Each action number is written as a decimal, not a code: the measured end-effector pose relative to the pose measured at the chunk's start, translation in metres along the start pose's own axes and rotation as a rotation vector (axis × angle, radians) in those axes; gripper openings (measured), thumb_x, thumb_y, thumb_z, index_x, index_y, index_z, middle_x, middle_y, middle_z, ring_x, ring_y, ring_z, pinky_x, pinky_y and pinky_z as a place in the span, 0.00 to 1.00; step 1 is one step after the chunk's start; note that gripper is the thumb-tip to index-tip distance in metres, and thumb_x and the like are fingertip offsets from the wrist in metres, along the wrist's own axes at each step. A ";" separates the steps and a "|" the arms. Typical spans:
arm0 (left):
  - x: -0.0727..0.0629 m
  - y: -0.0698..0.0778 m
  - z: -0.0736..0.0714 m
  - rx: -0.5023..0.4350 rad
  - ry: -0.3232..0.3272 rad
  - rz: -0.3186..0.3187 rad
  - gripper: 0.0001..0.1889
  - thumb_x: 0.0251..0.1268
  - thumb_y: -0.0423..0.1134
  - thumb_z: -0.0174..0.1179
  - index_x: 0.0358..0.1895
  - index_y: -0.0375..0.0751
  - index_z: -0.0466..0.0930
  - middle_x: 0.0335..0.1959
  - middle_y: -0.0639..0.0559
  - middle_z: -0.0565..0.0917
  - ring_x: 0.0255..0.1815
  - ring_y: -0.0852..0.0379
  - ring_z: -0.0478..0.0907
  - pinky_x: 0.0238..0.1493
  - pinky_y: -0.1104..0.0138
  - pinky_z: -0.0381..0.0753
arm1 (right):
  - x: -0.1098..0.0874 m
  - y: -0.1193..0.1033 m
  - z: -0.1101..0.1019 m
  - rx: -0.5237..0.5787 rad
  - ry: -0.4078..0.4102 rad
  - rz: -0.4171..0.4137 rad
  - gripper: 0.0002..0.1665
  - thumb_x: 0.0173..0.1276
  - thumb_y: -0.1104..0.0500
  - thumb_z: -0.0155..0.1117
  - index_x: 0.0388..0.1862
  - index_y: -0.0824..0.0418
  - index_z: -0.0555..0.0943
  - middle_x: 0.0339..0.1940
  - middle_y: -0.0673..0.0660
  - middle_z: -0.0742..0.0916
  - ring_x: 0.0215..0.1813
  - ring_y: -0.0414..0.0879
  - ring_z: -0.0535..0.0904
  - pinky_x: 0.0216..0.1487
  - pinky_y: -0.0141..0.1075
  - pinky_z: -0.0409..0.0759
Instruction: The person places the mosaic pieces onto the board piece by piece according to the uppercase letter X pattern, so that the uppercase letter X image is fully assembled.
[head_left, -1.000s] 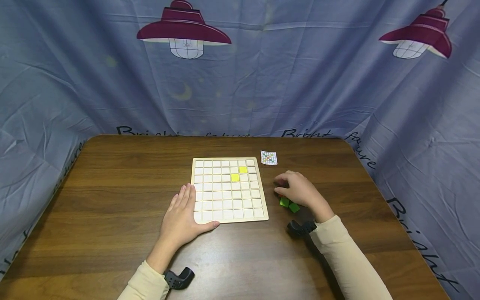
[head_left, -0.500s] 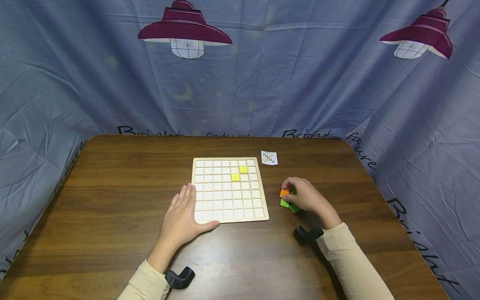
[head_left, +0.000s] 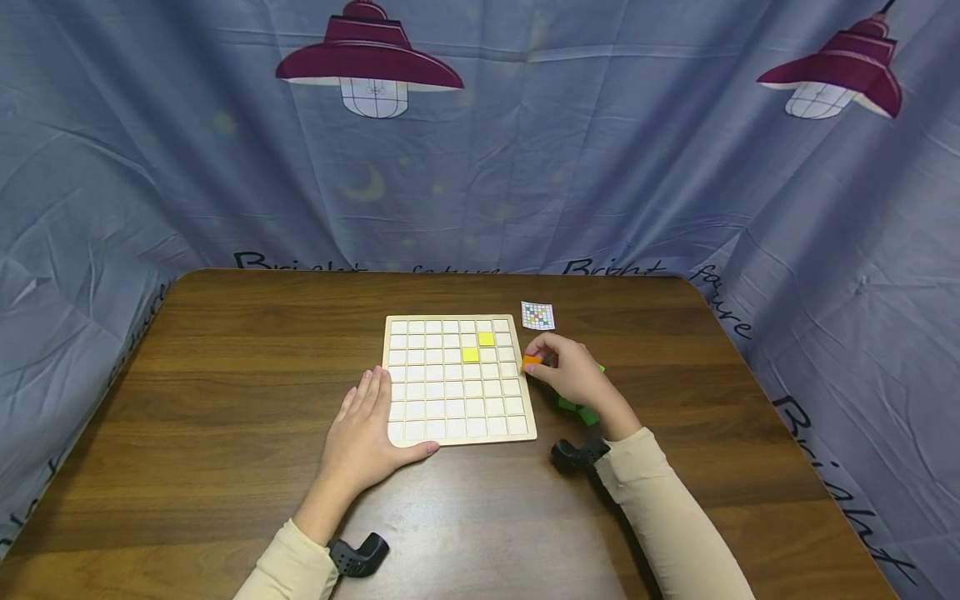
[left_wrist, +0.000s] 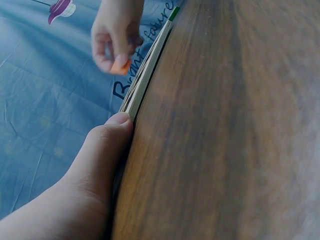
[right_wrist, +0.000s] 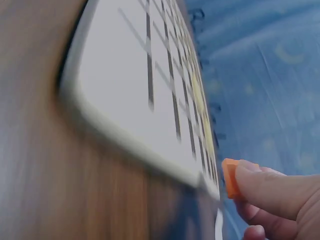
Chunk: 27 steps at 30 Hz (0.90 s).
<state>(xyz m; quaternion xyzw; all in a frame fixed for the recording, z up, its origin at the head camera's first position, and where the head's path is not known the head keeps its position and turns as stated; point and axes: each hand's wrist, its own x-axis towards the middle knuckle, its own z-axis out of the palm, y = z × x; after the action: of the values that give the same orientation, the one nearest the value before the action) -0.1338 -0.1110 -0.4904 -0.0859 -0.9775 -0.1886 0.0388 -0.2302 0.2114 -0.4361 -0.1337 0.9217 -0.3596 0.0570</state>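
Note:
A pale wooden grid board (head_left: 450, 388) lies on the table, with one yellow tile (head_left: 486, 339) and a second yellow tile (head_left: 470, 355) in its upper right cells. My left hand (head_left: 360, 437) lies along the board's left edge, fingers straight, thumb at the near edge. Between thumb and fingertips, my right hand (head_left: 573, 371) pinches an orange tile (right_wrist: 230, 178) at the board's right edge. In the left wrist view the orange tile shows above the board. Several green tiles (head_left: 587, 415) lie on the table, partly hidden under the right hand.
A small printed card (head_left: 537, 316) with a coloured grid lies beyond the board's top right corner. The brown wooden table (head_left: 247, 375) reaches back to a blue curtain (head_left: 480, 167) printed with lamps. Each wrist wears a black camera band.
My right hand has gone to the green tiles, picked up an orange tile there and carried it left to the board's right edge. The left hand has stayed still.

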 end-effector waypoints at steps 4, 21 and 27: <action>0.000 -0.001 0.001 -0.001 -0.008 -0.003 0.72 0.41 0.85 0.54 0.78 0.29 0.46 0.80 0.36 0.51 0.83 0.43 0.46 0.82 0.52 0.49 | 0.014 -0.022 0.024 0.051 -0.022 -0.019 0.08 0.66 0.57 0.71 0.42 0.54 0.81 0.36 0.51 0.85 0.32 0.45 0.76 0.33 0.34 0.75; 0.000 0.001 0.001 0.000 0.015 0.006 0.71 0.41 0.84 0.56 0.78 0.28 0.48 0.80 0.35 0.53 0.82 0.43 0.49 0.81 0.52 0.51 | 0.036 -0.059 0.076 -0.079 -0.063 -0.120 0.06 0.67 0.52 0.69 0.41 0.49 0.82 0.39 0.45 0.85 0.44 0.41 0.80 0.48 0.38 0.79; 0.000 0.000 0.000 0.005 0.009 0.003 0.71 0.42 0.85 0.54 0.78 0.28 0.48 0.80 0.35 0.52 0.82 0.43 0.48 0.81 0.52 0.51 | 0.036 -0.062 0.077 -0.120 -0.067 -0.139 0.08 0.68 0.49 0.68 0.42 0.48 0.82 0.42 0.45 0.82 0.46 0.41 0.79 0.50 0.39 0.79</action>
<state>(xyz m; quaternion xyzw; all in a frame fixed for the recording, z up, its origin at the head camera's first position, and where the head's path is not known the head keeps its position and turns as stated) -0.1340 -0.1113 -0.4905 -0.0864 -0.9776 -0.1866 0.0439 -0.2371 0.1076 -0.4510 -0.2125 0.9276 -0.3023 0.0546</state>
